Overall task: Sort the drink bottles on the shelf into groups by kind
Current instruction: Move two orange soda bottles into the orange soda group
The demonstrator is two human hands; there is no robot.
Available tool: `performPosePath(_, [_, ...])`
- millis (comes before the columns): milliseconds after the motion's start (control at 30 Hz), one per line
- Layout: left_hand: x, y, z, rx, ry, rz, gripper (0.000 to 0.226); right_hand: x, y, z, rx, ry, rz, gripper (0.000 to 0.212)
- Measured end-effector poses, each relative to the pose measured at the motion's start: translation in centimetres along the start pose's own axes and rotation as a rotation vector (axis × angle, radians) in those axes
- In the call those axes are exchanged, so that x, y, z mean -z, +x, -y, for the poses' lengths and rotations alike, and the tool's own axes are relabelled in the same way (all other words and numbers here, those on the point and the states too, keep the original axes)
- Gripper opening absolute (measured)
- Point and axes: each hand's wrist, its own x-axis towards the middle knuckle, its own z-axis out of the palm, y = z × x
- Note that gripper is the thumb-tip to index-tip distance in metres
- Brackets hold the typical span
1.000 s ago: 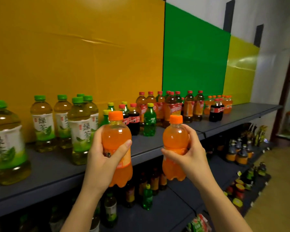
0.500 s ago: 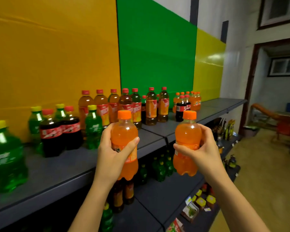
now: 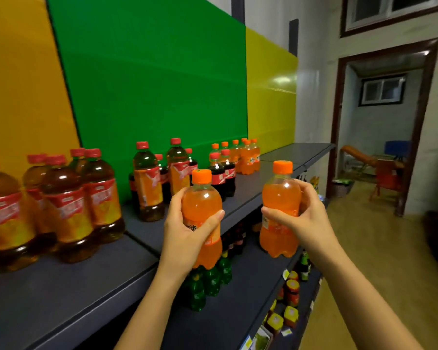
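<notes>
Your left hand (image 3: 187, 233) wraps one orange soda bottle (image 3: 202, 210); your right hand (image 3: 304, 218) wraps another orange bottle (image 3: 280, 198); fingers closed round both; shelf (image 3: 240, 188) beyond your fingertips.

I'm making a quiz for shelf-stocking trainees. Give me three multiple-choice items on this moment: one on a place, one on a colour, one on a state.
1. Where does the orange soda group stand on the top shelf?
A. before the green panel's far end
B. by the doorway
C. on the floor

2. What colour are the caps of the tea bottles?
A. green
B. red
C. orange

3. What is the left hand doing?
A. hanging empty
B. gripping an orange bottle
C. twisting a cap

Answers: 1 A, backed by green; 2 B, red tops; 3 B, fingers wrap it, as the right hand does its own orange bottle.
</notes>
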Motion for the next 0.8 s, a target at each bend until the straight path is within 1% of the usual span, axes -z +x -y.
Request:
performPosePath(100, [-4.8, 2.3, 1.9, 0.004, -0.005, -0.007, 0.068, 2.7, 3.9, -3.0, 0.004, -0.009, 0.013, 0.075])
performPosePath(300, [-14.7, 7.3, 6.1, 0.033, 0.023, -0.077, 0.077, 8.7, 11.8, -8.9, 0.016, -0.004, 0.078, 0.079])
performPosePath(367, [-17.8, 8.9, 7.4, 0.045, 0.04, -0.101, 0.076, 10.4, 14.5, -10.7, 0.024, -0.004, 0.115, 0.079])
performPosePath(467, [-21.6, 11.0, 9.0, 0.051, 0.038, -0.139, 0.066, 12.1, 18.4, -13.1, 0.033, 0.015, 0.165, 0.079])
performPosePath(633, [-25.7, 15.1, 11.7, 0.068, 0.119, -0.204, 0.064, 12.6, 24.3, -16.8, 0.05, 0.079, 0.236, 0.077])
performPosePath(800, [-27.2, 19.9, 15.2, 0.045, 0.207, -0.253, 0.069, 10.8, 30.3, -19.8, 0.069, 0.154, 0.346, 0.071])
